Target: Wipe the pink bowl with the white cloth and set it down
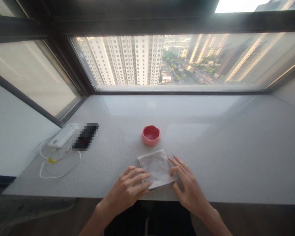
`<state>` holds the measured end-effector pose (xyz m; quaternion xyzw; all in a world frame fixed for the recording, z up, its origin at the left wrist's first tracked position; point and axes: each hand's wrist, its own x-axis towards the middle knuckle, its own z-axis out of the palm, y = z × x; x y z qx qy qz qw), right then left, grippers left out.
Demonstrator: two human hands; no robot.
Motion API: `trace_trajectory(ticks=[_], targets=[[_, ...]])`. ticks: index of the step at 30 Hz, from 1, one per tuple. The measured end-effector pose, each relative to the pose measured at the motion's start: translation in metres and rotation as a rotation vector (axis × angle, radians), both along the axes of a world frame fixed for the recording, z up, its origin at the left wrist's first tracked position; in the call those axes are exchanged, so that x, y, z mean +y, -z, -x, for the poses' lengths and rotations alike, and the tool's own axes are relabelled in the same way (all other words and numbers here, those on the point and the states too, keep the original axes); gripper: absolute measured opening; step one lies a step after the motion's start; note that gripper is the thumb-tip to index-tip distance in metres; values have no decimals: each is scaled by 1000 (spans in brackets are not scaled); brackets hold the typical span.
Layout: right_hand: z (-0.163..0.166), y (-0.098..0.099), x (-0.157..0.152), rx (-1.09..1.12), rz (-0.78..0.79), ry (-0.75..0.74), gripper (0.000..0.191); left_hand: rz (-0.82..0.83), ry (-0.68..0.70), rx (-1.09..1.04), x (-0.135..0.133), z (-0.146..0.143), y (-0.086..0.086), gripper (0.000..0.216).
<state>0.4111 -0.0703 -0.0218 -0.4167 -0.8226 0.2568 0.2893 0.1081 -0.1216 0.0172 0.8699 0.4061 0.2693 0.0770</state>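
A folded pale grey cloth lies on the white speckled sill, close to its front edge. My left hand rests over the cloth's left side, fingers stretched flat across it; its thumb is mostly hidden. On the opposite side, my right hand touches the right edge with fingers apart, the thumb by the near right corner. Neither hand lifts the cloth. Just beyond the cloth stands a small pink bowl with a scalloped rim and a darker red inside.
To the left, a white power strip lies with a looped white cable and a yellow tie. A dark pixelated object is beside it. Behind the sill, a dark-framed window overlooks tall buildings.
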Motion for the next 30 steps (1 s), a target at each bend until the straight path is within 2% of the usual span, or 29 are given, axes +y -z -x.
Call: trace_trajectory(ticks=[2, 4, 7, 9, 11, 13, 18, 22, 25, 28, 30], targets=[[-3, -1, 0, -12, -29, 32, 30, 96, -22, -33, -7, -11, 3, 31], [-1, -2, 2, -21, -90, 54, 36, 126, -129, -49, -10, -26, 10, 42], [11, -2, 6, -147, -196, -50, 50, 75, -344, 45, -7, -47, 30, 64], [24, 1, 6, -248, -217, -133, 59, 56, -394, 133, 1, -53, 44, 76], [38, 7, 4, -288, -210, -126, 64, 65, -363, 194, 12, -47, 53, 80], [54, 14, 1, -285, -197, -56, 66, 106, -292, 239, 24, -34, 54, 81], [91, 30, -5, -278, -178, 129, 67, 168, -199, 322, 49, -5, 38, 76], [91, 26, -3, -285, -143, 136, 66, 159, -155, 274, 59, 8, 25, 77], [72, 11, 26, -253, -147, 135, 64, 138, -260, 134, 80, 24, 13, 66], [57, -5, 90, -274, -171, 216, 62, 105, -448, 31, 124, 43, 7, 61], [55, -8, 140, -399, -130, 276, 63, 155, -577, 99, 160, 53, 12, 65]])
